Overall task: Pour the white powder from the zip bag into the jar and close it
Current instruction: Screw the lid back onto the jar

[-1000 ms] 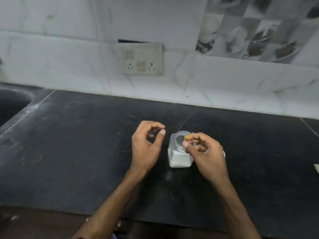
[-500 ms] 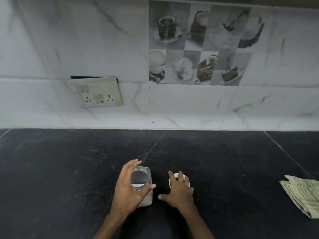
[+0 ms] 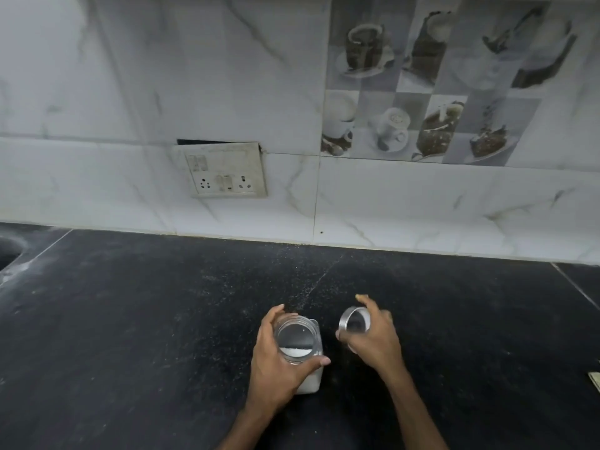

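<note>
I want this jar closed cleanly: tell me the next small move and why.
Probably bring the lid in the right hand leftward over the jar and set it on the mouth. The jar stands open with white powder inside, steadied by the left hand.

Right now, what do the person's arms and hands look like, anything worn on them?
Both forearms are bare up to the picture's lower edge, with no sleeve showing. The left hand and right hand have no glove, and no ring, watch or bracelet is visible. One fingertip of the right hand looks yellowish, though blur leaves it unclear why.
</note>
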Action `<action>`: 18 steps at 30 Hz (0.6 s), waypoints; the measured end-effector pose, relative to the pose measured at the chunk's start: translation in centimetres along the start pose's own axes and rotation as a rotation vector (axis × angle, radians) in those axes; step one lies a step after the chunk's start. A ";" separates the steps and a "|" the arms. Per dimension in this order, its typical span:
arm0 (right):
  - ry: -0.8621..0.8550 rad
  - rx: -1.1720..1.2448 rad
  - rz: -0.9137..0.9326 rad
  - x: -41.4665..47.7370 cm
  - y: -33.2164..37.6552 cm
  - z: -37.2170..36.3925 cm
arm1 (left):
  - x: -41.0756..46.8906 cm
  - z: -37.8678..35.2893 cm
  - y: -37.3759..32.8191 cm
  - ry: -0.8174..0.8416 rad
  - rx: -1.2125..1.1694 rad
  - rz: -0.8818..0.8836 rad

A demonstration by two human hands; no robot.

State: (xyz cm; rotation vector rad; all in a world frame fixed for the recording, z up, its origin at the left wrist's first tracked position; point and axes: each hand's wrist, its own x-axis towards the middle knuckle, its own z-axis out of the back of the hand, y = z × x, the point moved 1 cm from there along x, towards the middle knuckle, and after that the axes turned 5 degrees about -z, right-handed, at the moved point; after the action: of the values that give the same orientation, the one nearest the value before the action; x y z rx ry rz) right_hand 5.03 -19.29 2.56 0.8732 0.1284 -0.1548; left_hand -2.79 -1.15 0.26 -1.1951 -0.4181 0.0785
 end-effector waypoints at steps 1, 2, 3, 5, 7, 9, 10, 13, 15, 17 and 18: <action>-0.045 0.173 0.090 -0.8 1.3 0.1 | 0.1 0.1 0.3 0.027 -0.010 0.010; -0.072 0.339 0.177 -1.7 2.5 0.0 | 0.1 0.3 0.6 0.054 -0.016 0.014; -0.077 0.468 0.251 -2.8 3.5 -0.4 | 0.1 0.5 0.9 0.082 -0.020 0.020; -0.062 0.535 0.361 -4.4 4.6 -1.5 | 0.1 1.0 1.3 0.137 -0.038 0.032; -0.009 0.484 0.406 -5.0 4.7 -2.7 | 0.1 1.4 1.5 0.169 -0.058 0.055; 0.060 0.443 0.417 -5.1 4.2 -3.7 | -0.1 1.7 1.8 0.163 -0.065 0.073; 0.080 0.422 0.426 -5.1 4.0 -4.1 | -0.1 1.7 1.9 0.156 -0.065 0.074; 0.091 0.352 0.438 -5.4 3.7 -4.7 | -0.2 1.5 2.3 0.133 -0.053 0.075; 0.076 0.296 0.439 -5.4 3.6 -4.9 | -0.2 1.4 2.6 0.124 -0.060 0.076; 0.068 0.248 0.447 -5.4 3.6 -4.9 | -0.1 1.3 3.0 0.122 -0.058 0.074; 0.066 0.231 0.455 -5.4 3.6 -4.9 | -0.1 1.3 3.0 0.121 -0.055 0.070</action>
State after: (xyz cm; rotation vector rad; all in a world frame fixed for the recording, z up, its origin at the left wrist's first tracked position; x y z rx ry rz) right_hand 0.21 -12.78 3.11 1.1158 -0.0297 0.2900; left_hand -2.84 1.15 -2.14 -1.2616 -0.2736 0.0549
